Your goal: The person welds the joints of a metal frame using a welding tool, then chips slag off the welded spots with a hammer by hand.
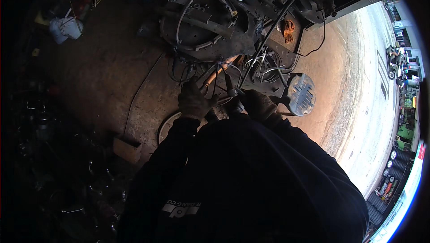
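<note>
My left hand (195,101), in a work glove, is closed in front of the metal bench, its fingers around something that the shadow hides. My right hand (260,104), gloved too, is closed at the end of a dark tool (230,86) with a short, bar-like head, which lies between the two hands. Its exact kind cannot be made out. Just beyond my left hand slants an orange-brown wooden handle (219,71). Past both hands is a dark, round metal plate (210,23) with a curved metal strip (179,19) standing on it.
Cables and wires (271,66) tangle at the bench's right side, near orange cloth (289,30). A scratched disc-shaped piece (301,94) is right of my right hand. On the floor are a small box (127,150) and a white bag (66,28). A road (369,64) lies at right.
</note>
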